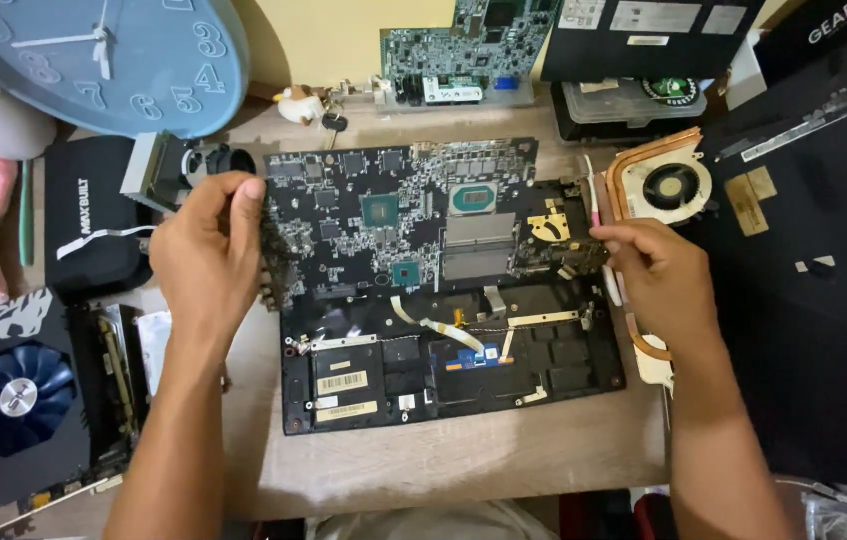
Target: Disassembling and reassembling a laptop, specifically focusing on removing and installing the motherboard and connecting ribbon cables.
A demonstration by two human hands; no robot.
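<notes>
Motherboard (414, 215), black, over upper half of opened laptop base (444, 375) on wooden desk (444, 460). Left hand (206, 250) pinches its left edge; right hand (659, 275) grips right edge, apparently lifted. Cooling fan (672, 187) beside right hand.

Setting: small electronics repair bench, likely a home workshop or repair corner. Evidence: wooden counter (444, 460) crowded with computer parts. Opened laptop base (454, 375) with its dark motherboard (394, 215) lifted above it. Second, green circuit board (464, 50) propped against a yellow wall. Copper heatpipe cooler with fan (669, 185) at the right. Graphics card with blue fan (19, 395) at the left edge. Clear plastic parts box (629, 105) at the back. Black zip case (94, 215), black mat (814, 300) under loose brackets. Domestic touches: blue wall clock (114, 60) lying flat, small toy figure (299, 103).
</notes>
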